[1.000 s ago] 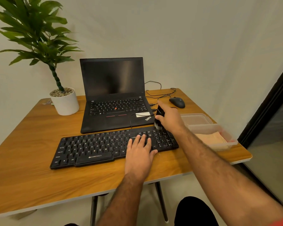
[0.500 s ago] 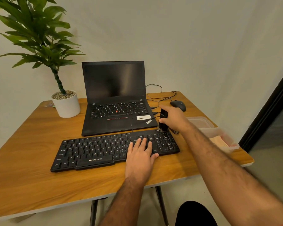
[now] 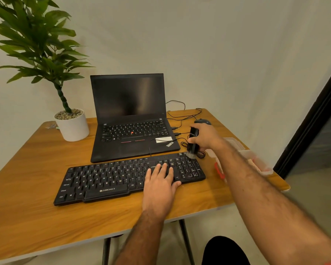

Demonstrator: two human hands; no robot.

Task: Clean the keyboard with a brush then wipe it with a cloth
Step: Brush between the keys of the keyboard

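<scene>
Brushing step under way: right hand (image 3: 205, 137) is gripping upright black brush (image 3: 193, 143), bristles touching far right corner of black plastic keyboard (image 3: 130, 175). Left hand (image 3: 161, 185), fingers flat, is pressing its right-centre keys. Next move probably calls for sweeping leftward along the rows.

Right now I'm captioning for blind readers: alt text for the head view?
A right hand holds a black brush at the far right corner of a black keyboard; the left hand rests flat on its keys.
</scene>
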